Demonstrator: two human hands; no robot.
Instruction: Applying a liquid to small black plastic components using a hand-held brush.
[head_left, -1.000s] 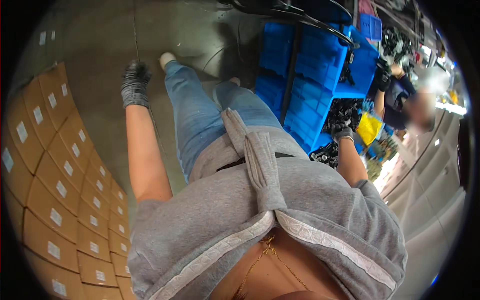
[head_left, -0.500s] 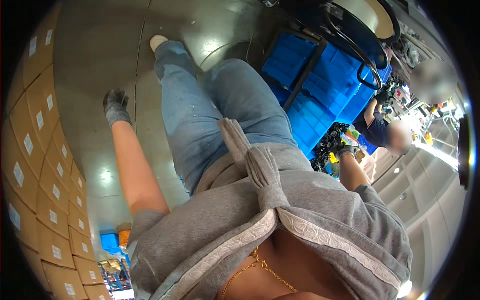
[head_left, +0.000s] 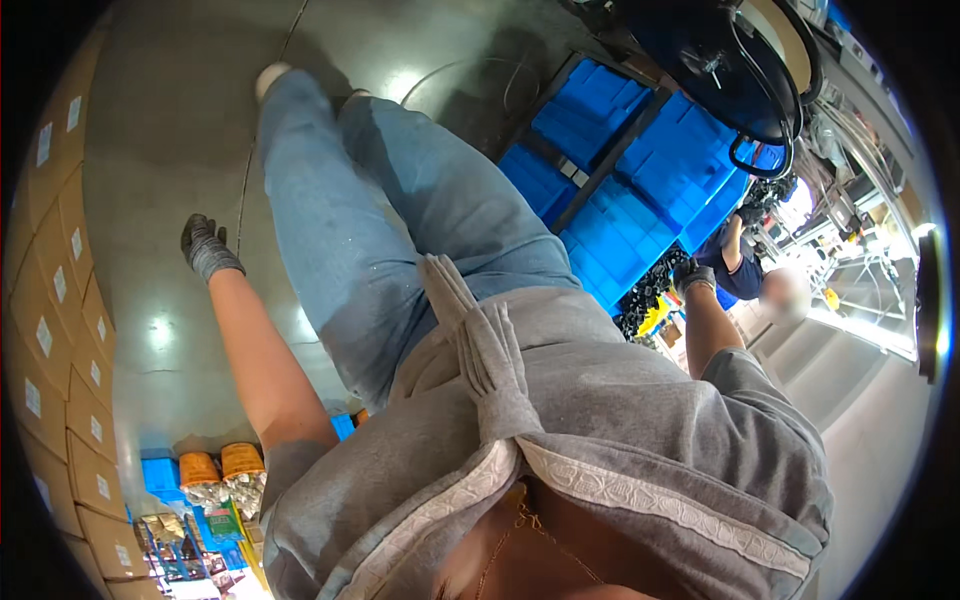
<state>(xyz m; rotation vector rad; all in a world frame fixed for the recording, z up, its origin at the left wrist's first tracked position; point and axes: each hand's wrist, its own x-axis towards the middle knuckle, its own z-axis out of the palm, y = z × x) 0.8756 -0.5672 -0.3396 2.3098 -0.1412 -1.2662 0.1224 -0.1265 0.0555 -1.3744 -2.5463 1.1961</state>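
Glossy grey concrete floor (head_left: 180,130) reflects ceiling lights; stacked cardboard boxes (head_left: 50,330) line its left edge, blue plastic crates (head_left: 620,170) stand right.

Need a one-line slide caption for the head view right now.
Gloved left hand swings free above the concrete floor; gloved right hand hangs beside blue bins.

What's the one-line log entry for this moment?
left hand: gloved, empty, hanging over grey floor | right hand: gloved, beside blue bins, hold unclear | cardboard boxes stacked at left
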